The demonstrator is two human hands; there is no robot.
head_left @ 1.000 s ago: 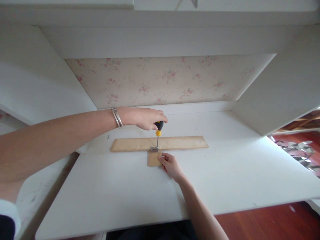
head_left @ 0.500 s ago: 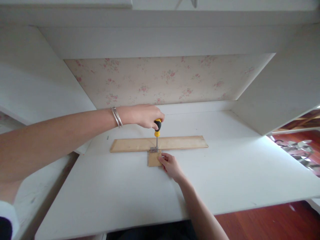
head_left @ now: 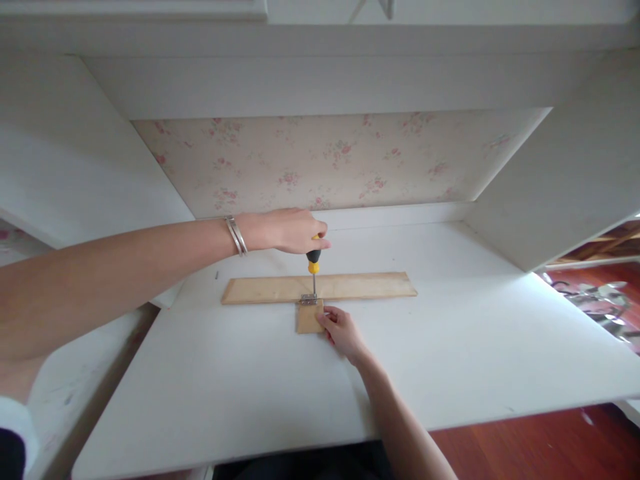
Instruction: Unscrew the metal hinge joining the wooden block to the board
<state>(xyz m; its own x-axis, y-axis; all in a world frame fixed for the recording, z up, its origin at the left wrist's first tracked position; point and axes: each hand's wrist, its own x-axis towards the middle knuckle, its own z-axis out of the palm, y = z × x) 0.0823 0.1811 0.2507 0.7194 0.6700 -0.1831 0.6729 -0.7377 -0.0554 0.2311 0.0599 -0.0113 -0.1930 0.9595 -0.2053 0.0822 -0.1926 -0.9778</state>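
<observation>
1. Left hand clamps the screwdriver handle from above, shaft upright, tip down on the small metal hinge.
2. Right hand presses fingers on the small wooden block, pinning it against the long wooden strip on the white desk.

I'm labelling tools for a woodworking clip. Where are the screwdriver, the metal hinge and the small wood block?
screwdriver point(head_left: 313, 260): head view, on the black and yellow handle.
metal hinge point(head_left: 309, 301): head view, on its plate.
small wood block point(head_left: 307, 319): head view, on its top face.
</observation>
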